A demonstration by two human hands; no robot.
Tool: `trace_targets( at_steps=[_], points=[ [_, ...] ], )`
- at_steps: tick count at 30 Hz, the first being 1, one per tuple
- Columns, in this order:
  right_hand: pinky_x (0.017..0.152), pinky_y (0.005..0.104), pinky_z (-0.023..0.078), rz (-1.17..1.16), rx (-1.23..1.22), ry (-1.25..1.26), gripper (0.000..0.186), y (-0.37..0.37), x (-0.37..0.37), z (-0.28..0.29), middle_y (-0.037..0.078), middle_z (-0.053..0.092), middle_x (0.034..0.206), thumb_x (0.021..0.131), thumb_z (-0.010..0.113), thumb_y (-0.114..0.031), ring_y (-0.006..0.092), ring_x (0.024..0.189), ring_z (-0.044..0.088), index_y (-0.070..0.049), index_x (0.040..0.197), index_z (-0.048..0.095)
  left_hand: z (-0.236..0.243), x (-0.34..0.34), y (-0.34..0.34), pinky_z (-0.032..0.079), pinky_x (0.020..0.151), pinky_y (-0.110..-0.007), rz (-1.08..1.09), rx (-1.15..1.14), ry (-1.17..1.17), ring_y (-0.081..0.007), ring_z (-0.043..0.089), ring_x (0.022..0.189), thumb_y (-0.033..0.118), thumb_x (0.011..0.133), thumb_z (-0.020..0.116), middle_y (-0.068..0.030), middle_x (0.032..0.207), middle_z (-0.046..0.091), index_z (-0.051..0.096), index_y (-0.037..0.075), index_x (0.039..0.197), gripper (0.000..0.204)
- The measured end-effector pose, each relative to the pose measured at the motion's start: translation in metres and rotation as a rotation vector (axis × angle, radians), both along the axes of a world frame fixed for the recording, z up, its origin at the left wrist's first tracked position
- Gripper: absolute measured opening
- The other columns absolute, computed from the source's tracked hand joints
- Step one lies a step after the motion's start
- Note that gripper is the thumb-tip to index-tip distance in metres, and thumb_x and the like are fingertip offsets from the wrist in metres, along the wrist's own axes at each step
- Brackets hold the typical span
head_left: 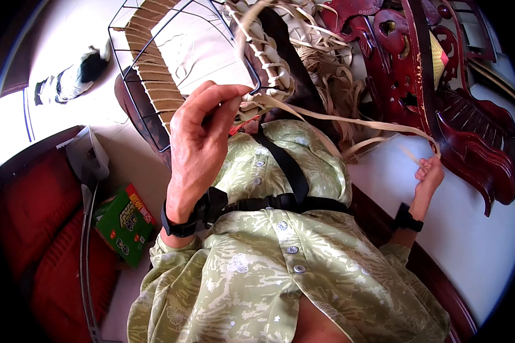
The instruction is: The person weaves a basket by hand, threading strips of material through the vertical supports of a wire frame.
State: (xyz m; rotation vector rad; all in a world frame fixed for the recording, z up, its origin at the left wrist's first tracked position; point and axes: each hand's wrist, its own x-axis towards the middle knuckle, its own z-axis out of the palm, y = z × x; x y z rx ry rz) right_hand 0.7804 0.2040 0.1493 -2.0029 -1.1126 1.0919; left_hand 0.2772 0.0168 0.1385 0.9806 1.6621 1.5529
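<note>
My left hand [201,128] is closed in a pinch at the near right corner of a black wire frame [150,43], where pale strapping is wrapped and knotted [269,74]. The frame's left side carries beige strapping [142,63] in close loops. From that corner a long beige strap [357,123] runs right to my right hand [429,174], whose fingers are closed on it out at the right, beside a carved chair. Dark fabric shows under the frame, over my lap. Exactly what lies between my left fingertips is partly hidden.
Tangled strapping [317,68] lies behind the frame. Carved red wooden furniture [395,68] fills the upper right. At left are a red cushion [34,211], a green box [117,226] and a grey metal object [86,154]. A black-and-white animal [68,80] lies on the pale floor.
</note>
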Motion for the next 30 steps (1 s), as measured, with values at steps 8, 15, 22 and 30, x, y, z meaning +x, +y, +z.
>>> trace_targets(
  at_steps=[8,15,22,30],
  points=[
    [0.085,0.0311,0.051,0.780,0.535,-0.248,0.018,-0.034,-0.247,0.003,0.010,0.068,0.105,0.092,0.065,-0.006,0.0204,0.094,0.065,-0.005,0.109,0.069,0.009,0.000,0.004,0.035,0.059,-0.024,-0.037,-0.072,0.059,-0.0080,0.043,0.066,-0.001,0.094,0.061,-0.0014,0.075,0.049,0.070,-0.001,0.105,0.014],
    [0.061,0.0408,0.051,1.235,0.180,0.105,0.021,-0.067,-0.323,-0.024,0.019,0.067,0.080,0.095,0.065,-0.022,0.0303,0.071,0.068,-0.001,0.096,0.067,0.005,0.005,0.005,0.036,0.061,-0.023,-0.007,-0.087,-0.005,-0.0076,0.044,0.068,-0.002,0.094,0.061,-0.0010,0.077,0.050,0.070,0.000,0.106,0.016],
    [0.046,0.0218,0.031,0.634,-0.145,0.520,0.015,-0.041,-0.257,-0.020,0.001,0.067,0.079,0.091,0.056,-0.006,0.0042,0.053,0.041,0.000,0.087,0.068,0.003,0.005,0.002,0.036,0.061,-0.022,0.001,-0.072,-0.022,-0.0079,0.043,0.067,-0.004,0.093,0.060,-0.0012,0.076,0.050,0.070,-0.002,0.105,0.016],
    [0.060,0.0272,0.050,0.045,0.302,-0.671,0.037,0.031,-0.018,-0.037,0.015,0.072,0.102,0.091,0.067,-0.029,0.0174,0.068,0.062,-0.002,0.116,0.066,0.002,0.005,0.000,0.036,0.060,-0.023,-0.022,-0.062,-0.007,-0.0091,0.043,0.067,-0.001,0.094,0.060,-0.0019,0.076,0.050,0.069,-0.001,0.106,0.015]
  ],
)
